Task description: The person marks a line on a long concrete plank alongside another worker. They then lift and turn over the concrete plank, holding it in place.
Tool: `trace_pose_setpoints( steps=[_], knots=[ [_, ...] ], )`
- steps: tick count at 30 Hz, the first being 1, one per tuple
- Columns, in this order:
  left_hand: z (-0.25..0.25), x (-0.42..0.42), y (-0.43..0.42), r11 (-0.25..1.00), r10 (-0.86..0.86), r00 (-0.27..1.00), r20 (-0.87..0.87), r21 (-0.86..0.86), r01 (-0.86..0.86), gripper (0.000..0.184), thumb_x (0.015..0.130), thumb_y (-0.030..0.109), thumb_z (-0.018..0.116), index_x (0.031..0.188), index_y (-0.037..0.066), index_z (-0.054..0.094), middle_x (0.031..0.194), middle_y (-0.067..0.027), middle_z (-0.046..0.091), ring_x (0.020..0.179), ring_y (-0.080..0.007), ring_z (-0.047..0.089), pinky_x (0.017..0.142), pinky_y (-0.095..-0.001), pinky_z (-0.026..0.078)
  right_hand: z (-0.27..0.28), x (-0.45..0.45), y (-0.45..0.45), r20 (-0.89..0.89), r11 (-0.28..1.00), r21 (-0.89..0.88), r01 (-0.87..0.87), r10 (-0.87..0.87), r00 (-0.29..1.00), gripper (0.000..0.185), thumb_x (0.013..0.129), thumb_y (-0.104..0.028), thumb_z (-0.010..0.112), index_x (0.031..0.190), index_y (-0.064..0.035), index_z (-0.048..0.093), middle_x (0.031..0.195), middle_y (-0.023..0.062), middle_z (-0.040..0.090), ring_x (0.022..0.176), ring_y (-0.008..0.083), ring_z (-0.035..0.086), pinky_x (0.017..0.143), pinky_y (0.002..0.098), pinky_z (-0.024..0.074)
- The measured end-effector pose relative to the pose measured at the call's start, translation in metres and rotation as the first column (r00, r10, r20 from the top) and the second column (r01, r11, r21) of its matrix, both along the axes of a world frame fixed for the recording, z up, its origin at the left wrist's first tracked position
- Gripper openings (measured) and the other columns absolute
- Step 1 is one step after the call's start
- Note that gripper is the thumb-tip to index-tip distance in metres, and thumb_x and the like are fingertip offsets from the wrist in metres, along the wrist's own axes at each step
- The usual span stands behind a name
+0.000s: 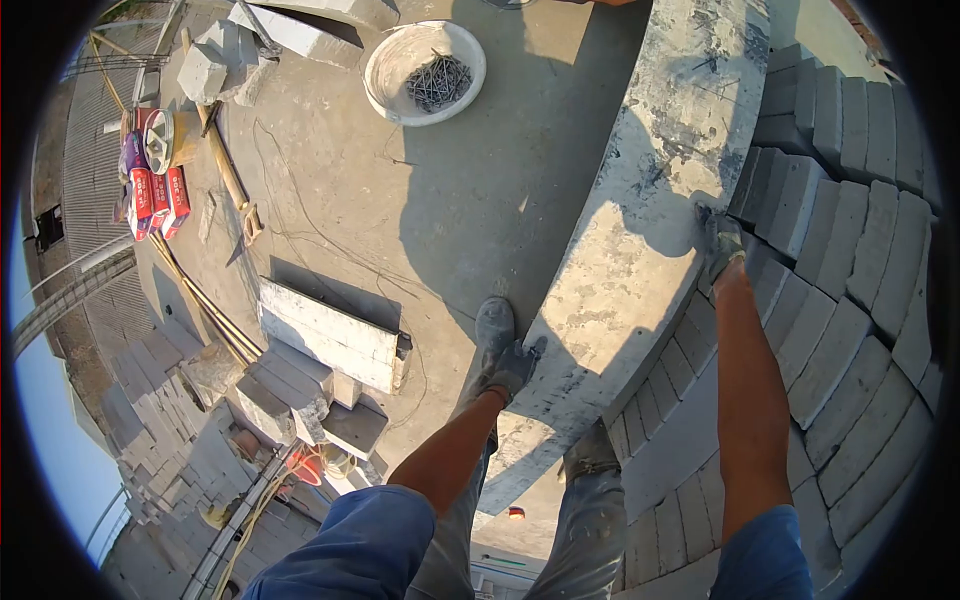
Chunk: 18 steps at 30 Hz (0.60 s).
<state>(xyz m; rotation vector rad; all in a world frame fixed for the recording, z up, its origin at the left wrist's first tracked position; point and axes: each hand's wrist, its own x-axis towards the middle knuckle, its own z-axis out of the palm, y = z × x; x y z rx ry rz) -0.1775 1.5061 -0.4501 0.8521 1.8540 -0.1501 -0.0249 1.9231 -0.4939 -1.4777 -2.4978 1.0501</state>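
A long, pale, plaster-stained board (600, 290) runs from the top right down between my legs. My left hand (513, 368), in a dark dirty glove, lies at its left edge, near my boot (494, 322). At the board's right edge is my right hand (718, 240), also gloved, beside the stacked grey blocks (790, 210). Both hands touch the board along its edges. How far the fingers wrap under it is hidden.
A white basin (470, 95) of nails stands at the top. Left are a white slab (330, 325), more blocks (285, 385), a wooden-handled tool (228, 170), red bags (158, 200) and loose wires on the floor. Block stacks rise close on the right.
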Motion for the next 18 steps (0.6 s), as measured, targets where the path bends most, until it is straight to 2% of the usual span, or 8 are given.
trace_pose_setpoints(
  steps=[3, 4, 7, 10, 12, 13, 15, 18],
  knots=[
    [0.007, 0.001, 0.003, 0.999, 0.039, 0.999, -0.009, 0.011, -0.039, 0.039, 0.094, 0.023, 0.031, 0.132, 0.025, 0.039, 0.115, -0.0236, 0.05, 0.103, -0.0394, 0.051, 0.086, -0.0432, 0.044, 0.031, -0.011, 0.005, 0.394, 0.984, 0.088, -0.156, 0.109, 0.912, 0.051, 0.094, -0.038, 0.028, 0.092, -0.0021, 0.064, 0.094, 0.0183, 0.063, 0.092, 0.0354, 0.059, 0.082, 0.0419, 0.0453],
    [0.008, 0.0, 0.003, 0.999, 0.027, 0.999, -0.02, 0.021, -0.026, 0.039, 0.094, 0.022, 0.031, 0.132, 0.025, 0.039, 0.115, -0.0233, 0.05, 0.102, -0.0394, 0.052, 0.085, -0.0432, 0.044, 0.017, -0.004, 0.007, 0.395, 0.983, 0.091, -0.162, 0.113, 0.912, 0.051, 0.094, -0.038, 0.028, 0.092, -0.0021, 0.064, 0.094, 0.0183, 0.063, 0.092, 0.0354, 0.059, 0.082, 0.0419, 0.0453],
    [0.009, -0.001, 0.002, 0.999, 0.033, 0.998, -0.054, 0.033, -0.032, 0.04, 0.093, 0.02, 0.033, 0.132, 0.024, 0.039, 0.113, -0.0227, 0.051, 0.1, -0.0393, 0.053, 0.084, -0.0433, 0.044, -0.013, 0.016, 0.007, 0.074, 0.999, 0.042, -0.025, 0.021, 0.997, 0.051, 0.095, -0.037, 0.028, 0.089, -0.0016, 0.064, 0.087, 0.0194, 0.063, 0.088, 0.0344, 0.06, 0.079, 0.0415, 0.0462],
    [0.005, 0.001, -0.001, 0.951, 0.31, 0.951, 0.005, -0.001, -0.31, 0.041, 0.091, 0.017, 0.035, 0.131, 0.023, 0.041, 0.112, -0.0223, 0.052, 0.098, -0.0387, 0.053, 0.081, -0.0436, 0.045, 0.031, -0.006, -0.001, 0.185, 0.961, 0.173, -0.216, 0.184, 0.965, 0.048, 0.095, -0.034, 0.03, 0.087, -0.0008, 0.063, 0.086, 0.0207, 0.062, 0.085, 0.0334, 0.061, 0.076, 0.0415, 0.0466],
    [0.02, -0.005, 0.004, 0.982, 0.169, 0.986, 0.001, 0.081, -0.168, 0.041, 0.09, 0.017, 0.037, 0.13, 0.02, 0.042, 0.11, -0.0223, 0.052, 0.096, -0.0375, 0.054, 0.079, -0.0437, 0.046, 0.031, -0.009, 0.003, 0.363, 0.989, 0.038, -0.14, 0.117, 0.925, 0.04, 0.094, -0.029, 0.033, 0.092, -0.0028, 0.064, 0.091, 0.0205, 0.062, 0.085, 0.0331, 0.061, 0.076, 0.0415, 0.0471],
    [0.026, -0.007, 0.006, 0.987, 0.121, 0.993, -0.004, 0.109, -0.12, 0.041, 0.09, 0.017, 0.038, 0.13, 0.019, 0.042, 0.109, -0.0223, 0.053, 0.095, -0.0371, 0.054, 0.078, -0.0437, 0.046, 0.031, -0.009, 0.003, 0.364, 0.989, 0.041, -0.14, 0.116, 0.924, 0.04, 0.094, -0.029, 0.033, 0.092, -0.0028, 0.064, 0.091, 0.0205, 0.062, 0.085, 0.0331, 0.061, 0.076, 0.0415, 0.0471],
    [0.03, -0.014, 0.01, 0.995, 0.04, 0.999, -0.016, 0.093, -0.038, 0.042, 0.089, 0.018, 0.039, 0.131, 0.015, 0.041, 0.108, -0.0222, 0.053, 0.095, -0.0358, 0.055, 0.077, -0.0436, 0.046, 0.027, -0.007, 0.004, 0.476, 0.906, 0.147, -0.398, 0.288, 0.831, 0.036, 0.094, -0.025, 0.033, 0.099, -0.0049, 0.063, 0.095, 0.018, 0.063, 0.085, 0.0337, 0.061, 0.078, 0.0405, 0.0477],
    [0.03, -0.028, 0.016, 0.997, -0.052, 0.993, 0.109, 0.06, 0.046, 0.041, 0.09, 0.022, 0.04, 0.13, 0.012, 0.042, 0.112, -0.0221, 0.052, 0.098, -0.0367, 0.054, 0.081, -0.043, 0.045, 0.025, -0.004, 0.005, 0.455, 0.946, 0.108, -0.306, 0.227, 0.861, 0.036, 0.094, -0.023, 0.032, 0.104, -0.0049, 0.061, 0.101, 0.018, 0.062, 0.092, 0.0296, 0.061, 0.083, 0.0376, 0.0472]
  ],
)
